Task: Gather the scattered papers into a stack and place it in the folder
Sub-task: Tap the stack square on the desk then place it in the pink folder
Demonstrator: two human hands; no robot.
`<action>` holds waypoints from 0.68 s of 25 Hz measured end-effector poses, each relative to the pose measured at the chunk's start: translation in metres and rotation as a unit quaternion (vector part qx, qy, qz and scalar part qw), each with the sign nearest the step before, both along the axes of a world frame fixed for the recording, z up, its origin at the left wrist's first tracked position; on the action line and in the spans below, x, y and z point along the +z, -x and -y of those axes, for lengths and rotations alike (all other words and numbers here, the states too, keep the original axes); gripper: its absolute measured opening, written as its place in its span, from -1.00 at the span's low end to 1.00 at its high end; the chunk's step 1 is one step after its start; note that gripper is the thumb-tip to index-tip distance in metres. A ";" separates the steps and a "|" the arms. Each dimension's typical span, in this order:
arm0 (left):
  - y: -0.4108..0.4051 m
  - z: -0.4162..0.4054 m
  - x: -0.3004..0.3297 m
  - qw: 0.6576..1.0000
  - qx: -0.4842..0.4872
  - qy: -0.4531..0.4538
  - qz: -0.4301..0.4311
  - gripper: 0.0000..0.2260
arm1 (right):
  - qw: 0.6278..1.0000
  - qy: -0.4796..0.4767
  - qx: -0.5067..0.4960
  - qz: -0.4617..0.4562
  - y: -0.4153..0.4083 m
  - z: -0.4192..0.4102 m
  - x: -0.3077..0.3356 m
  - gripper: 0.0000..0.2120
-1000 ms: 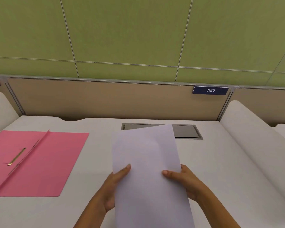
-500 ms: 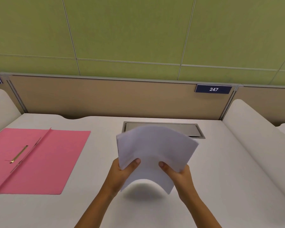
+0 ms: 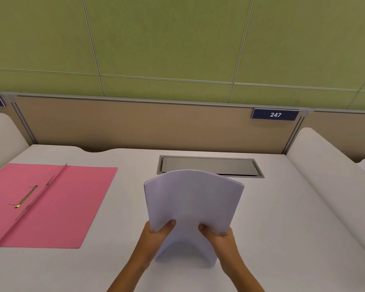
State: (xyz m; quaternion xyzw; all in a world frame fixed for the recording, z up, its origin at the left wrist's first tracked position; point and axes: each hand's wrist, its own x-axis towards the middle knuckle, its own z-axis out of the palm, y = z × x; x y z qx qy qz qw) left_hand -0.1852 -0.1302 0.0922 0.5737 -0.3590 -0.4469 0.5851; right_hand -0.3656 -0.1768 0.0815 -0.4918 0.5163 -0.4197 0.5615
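Observation:
A stack of white papers [image 3: 193, 199] stands on its lower edge on the white desk [image 3: 272, 218], bowed outward, in the middle of the view. My left hand [image 3: 156, 233] grips its left side and my right hand [image 3: 217, 237] grips its right side, thumbs on the near face. A pink folder [image 3: 72, 203] lies open and flat on the desk at the left, with a brass fastener [image 3: 25, 197] on its left half. The folder holds no papers.
A grey metal cable hatch [image 3: 209, 165] is set into the desk just behind the papers. A beige partition [image 3: 135, 125] with a blue "247" label [image 3: 275, 114] closes the back. White curved side dividers [image 3: 329, 171] rise at right and left.
The papers went from lying tilted toward me to standing upright on the desk, squared together and bowed. Both hands slid down to the lower sides of the stack.

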 end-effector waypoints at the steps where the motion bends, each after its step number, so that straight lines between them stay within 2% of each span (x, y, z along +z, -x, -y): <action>1: 0.003 -0.003 -0.005 1.000 0.003 -0.009 -0.001 -0.78 | 1.000 -0.017 0.001 -0.007 -0.001 -0.002 -0.008 -0.95; 6: 0.000 -0.005 -0.006 1.000 -0.002 0.003 0.002 -0.86 | 1.000 -0.003 0.007 0.027 0.001 0.000 -0.008 -0.95; 8: -0.003 -0.002 -0.007 1.000 -0.008 0.004 0.012 -0.81 | 0.999 -0.001 0.001 0.043 0.001 0.003 -0.008 -0.92; 12: -0.005 -0.004 -0.028 0.996 -0.025 -0.086 0.015 -0.84 | 0.998 -0.055 0.022 -0.017 0.002 0.000 -0.034 -0.88; 13: -0.007 -0.006 -0.038 0.993 -0.034 -0.112 0.032 -0.80 | 0.996 -0.070 0.027 -0.042 0.003 -0.002 -0.041 -0.87; 15: -0.012 -0.012 -0.049 0.983 -0.063 -0.157 0.073 -0.58 | 0.992 -0.087 0.033 -0.081 0.008 -0.004 -0.050 -0.75; 17: -0.020 -0.015 -0.051 0.980 -0.080 -0.174 0.053 -0.49 | 0.990 -0.085 0.056 -0.095 0.011 -0.002 -0.049 -0.65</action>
